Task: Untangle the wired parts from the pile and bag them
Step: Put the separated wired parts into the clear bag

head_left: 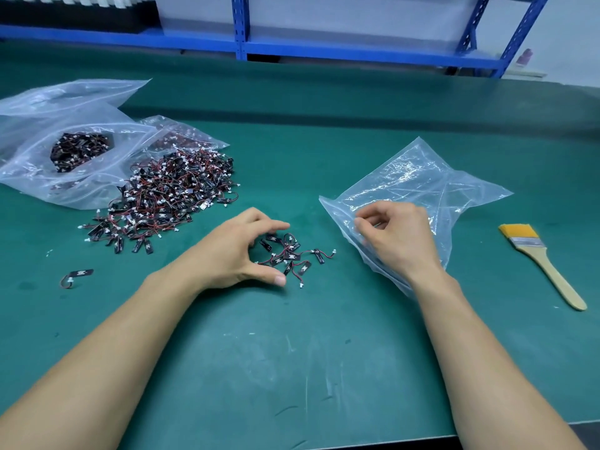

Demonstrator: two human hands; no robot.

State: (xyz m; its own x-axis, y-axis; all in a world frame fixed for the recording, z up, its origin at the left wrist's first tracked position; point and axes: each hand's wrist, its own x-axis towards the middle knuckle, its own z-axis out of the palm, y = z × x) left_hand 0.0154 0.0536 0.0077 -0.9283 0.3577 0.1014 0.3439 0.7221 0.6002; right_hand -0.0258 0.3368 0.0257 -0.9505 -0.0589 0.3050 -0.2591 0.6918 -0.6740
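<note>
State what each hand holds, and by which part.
Right hand pinches the empty bag by its near edge. Left hand cups loose parts, gripping none.

Green bench mat (324, 352) covers the whole worktop; pale scuffs and scratch marks on the stretch nearest me.

Paintbrush (541, 260) lies flat on the mat, far to my right. Yellow bristles point away from me, metal ferrule, plain wooden handle angled back toward my side.

Blue steel shelving rack (240, 27) runs along the far edge of the bench, uprights perforated, a diagonal brace at the right end.

Black stack (81, 17) sits on its low shelf at far left, white tabs along the top; too blurred to identify.

Small pinkish container (524, 56) behind the rack's right end, indistinct.
</note>
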